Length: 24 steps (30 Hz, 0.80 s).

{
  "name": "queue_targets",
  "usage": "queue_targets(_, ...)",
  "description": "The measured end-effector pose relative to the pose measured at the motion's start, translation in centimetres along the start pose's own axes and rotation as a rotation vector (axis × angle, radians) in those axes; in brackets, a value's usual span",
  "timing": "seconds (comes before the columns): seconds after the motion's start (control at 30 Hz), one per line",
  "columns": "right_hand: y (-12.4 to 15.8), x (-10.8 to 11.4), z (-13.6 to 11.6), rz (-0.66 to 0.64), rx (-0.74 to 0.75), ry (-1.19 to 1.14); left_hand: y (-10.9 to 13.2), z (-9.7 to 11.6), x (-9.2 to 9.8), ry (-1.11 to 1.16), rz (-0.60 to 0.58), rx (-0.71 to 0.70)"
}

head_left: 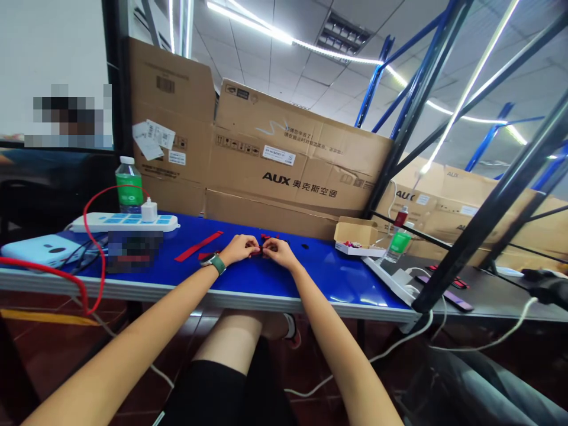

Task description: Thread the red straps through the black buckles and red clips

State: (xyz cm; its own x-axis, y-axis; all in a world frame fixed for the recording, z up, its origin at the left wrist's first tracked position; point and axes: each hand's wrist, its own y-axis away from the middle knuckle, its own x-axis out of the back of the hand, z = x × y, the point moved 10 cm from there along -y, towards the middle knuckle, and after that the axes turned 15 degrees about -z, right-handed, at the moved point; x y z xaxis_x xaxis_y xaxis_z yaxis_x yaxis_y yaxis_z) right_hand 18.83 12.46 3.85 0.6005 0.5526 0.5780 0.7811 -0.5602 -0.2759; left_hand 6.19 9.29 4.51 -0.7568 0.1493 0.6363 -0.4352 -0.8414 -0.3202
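Observation:
Over the blue tabletop [341, 275], my left hand [241, 248] and my right hand [278, 251] almost meet at the fingertips. Both hands are closed in a pinch around something small and dark red, too small to make out. Just behind the fingers lie small red and black pieces [270, 237]. A flat red strip [199, 245] rests on the table left of my left hand, and part of another red piece shows beside the green-banded watch [217, 262] on my left wrist.
A white power strip [124, 222], a bottle [129, 183] and a light blue case [39, 251] are at left. An open small box [358, 236] stands at right, before a metal post. Cardboard [302, 160] walls the back.

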Motion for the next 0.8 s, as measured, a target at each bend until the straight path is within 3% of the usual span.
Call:
queue_targets(0.17, -0.3, 0.2, 1.4, 0.044, -0.072, -0.115, 0.2, 1.1, -0.2, 0.006, -0.022, -0.074)
queue_targets(0.33, -0.4, 0.2, 2.4, 0.047, -0.185, -0.068, 0.3, 3.5, -1.2, -0.192, -0.075, -0.210)
queue_targets(0.63, 0.8, 2.0, 2.4, 0.206, -0.305, 0.012, 0.5, 2.9, -0.5, -0.474, -0.012, -0.064)
queue_targets(0.8, 3.1, 5.3, 1.9, 0.511, -0.393, 0.055, 0.8, 1.9, 0.5, -0.565, 0.054, 0.076)
